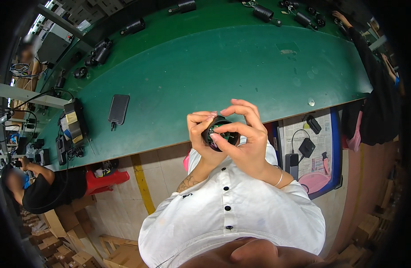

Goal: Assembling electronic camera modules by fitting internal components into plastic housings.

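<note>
Your left hand (201,136) curls around the black cylindrical housing (232,139), fingers clamped on its outer wall; a firm, even hold should suit it. Your right hand's (252,145) thumb and index finger come close together at the green circuit board (215,127) inside; I cannot tell whether they pinch anything, so work gently there. The housing is held up by the green workbench's (170,107) front edge; bringing it farther over the top would likely make a slip safer.
</note>
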Tool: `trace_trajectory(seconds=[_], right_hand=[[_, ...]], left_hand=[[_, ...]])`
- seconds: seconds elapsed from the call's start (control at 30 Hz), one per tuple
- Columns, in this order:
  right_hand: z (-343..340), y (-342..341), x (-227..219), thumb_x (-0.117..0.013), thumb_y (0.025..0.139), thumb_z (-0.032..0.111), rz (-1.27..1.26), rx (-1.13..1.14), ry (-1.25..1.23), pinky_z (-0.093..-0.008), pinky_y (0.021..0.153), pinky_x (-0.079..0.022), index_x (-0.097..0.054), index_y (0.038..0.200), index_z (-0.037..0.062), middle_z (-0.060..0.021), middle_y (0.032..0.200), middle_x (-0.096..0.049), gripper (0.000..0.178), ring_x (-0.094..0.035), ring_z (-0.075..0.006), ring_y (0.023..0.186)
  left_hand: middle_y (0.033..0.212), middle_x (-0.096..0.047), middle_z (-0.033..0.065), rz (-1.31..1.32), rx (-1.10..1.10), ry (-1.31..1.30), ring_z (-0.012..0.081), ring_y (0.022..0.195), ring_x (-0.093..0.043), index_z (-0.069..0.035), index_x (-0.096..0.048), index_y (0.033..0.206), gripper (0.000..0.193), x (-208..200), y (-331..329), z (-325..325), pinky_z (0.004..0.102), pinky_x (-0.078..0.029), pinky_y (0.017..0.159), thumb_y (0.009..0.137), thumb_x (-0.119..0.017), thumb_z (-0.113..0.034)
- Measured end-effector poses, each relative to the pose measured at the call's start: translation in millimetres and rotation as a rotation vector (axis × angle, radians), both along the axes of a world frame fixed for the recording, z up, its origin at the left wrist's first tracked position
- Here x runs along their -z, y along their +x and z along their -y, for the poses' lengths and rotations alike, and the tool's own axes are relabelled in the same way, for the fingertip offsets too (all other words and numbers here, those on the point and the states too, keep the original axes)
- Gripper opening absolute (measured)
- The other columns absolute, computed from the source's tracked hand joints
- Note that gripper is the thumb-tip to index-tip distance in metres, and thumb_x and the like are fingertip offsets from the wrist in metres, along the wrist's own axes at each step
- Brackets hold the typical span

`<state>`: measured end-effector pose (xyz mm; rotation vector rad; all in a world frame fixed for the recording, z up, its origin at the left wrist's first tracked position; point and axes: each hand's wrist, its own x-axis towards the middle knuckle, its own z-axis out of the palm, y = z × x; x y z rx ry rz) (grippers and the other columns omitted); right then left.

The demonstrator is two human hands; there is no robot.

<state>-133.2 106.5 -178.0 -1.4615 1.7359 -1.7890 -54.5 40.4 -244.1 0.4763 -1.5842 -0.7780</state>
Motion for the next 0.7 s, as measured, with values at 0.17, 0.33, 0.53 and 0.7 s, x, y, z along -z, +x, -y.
trace_trajectory(seconds=[0.17,0.33,0.53,0.7], right_hand=[[-2,-7,-9,-0.077,0.067,0.005,0.002,-0.041,0.051,-0.0427,0.098,-0.041,-0.073,0.079,0.008,-0.0058,0.104,-0.06,0.013,-0.047,-0.0315,0.12],[-3,-6,-8,-0.076,0.068,0.004,0.056,-0.092,0.084,-0.0426,0.098,-0.041,-0.072,0.076,0.0076,-0.0064,0.105,-0.059,0.01,-0.046,-0.032,0.122],[-3,-5,8,-0.076,0.07,0.003,0.072,-0.103,0.036,-0.0416,0.099,-0.04,-0.07,0.084,0.0072,-0.0101,0.116,-0.055,0.016,-0.045,-0.0319,0.123],[4,-4,20,-0.074,0.071,0.002,0.469,-0.185,0.015,-0.0387,0.1,-0.039,-0.063,0.102,0.0075,-0.0132,0.124,-0.051,0.034,-0.043,-0.0305,0.125]], left_hand=[[0.1,-0.049,0.009,0.031,-0.012,-0.074,0.0238,0.091,-0.055,-0.011,-0.051,0.112,0.042,-1,-2,6,0.0378,-0.051,0.076,0.075,-0.071,-0.009],[0.101,-0.049,0.0086,0.072,-0.054,-0.177,0.0238,0.09,-0.054,-0.012,-0.051,0.112,0.042,0,1,10,0.0378,-0.051,0.076,0.075,-0.071,-0.008],[0.103,-0.051,0.0088,0.043,-0.08,-0.159,0.0248,0.089,-0.054,-0.013,-0.053,0.115,0.054,0,2,8,0.0383,-0.051,0.074,0.068,-0.077,-0.005],[0.102,-0.051,0.0087,0.061,-0.102,-0.164,0.0246,0.089,-0.054,-0.013,-0.054,0.113,0.052,-2,0,6,0.0373,-0.051,0.073,0.066,-0.077,-0.004]])
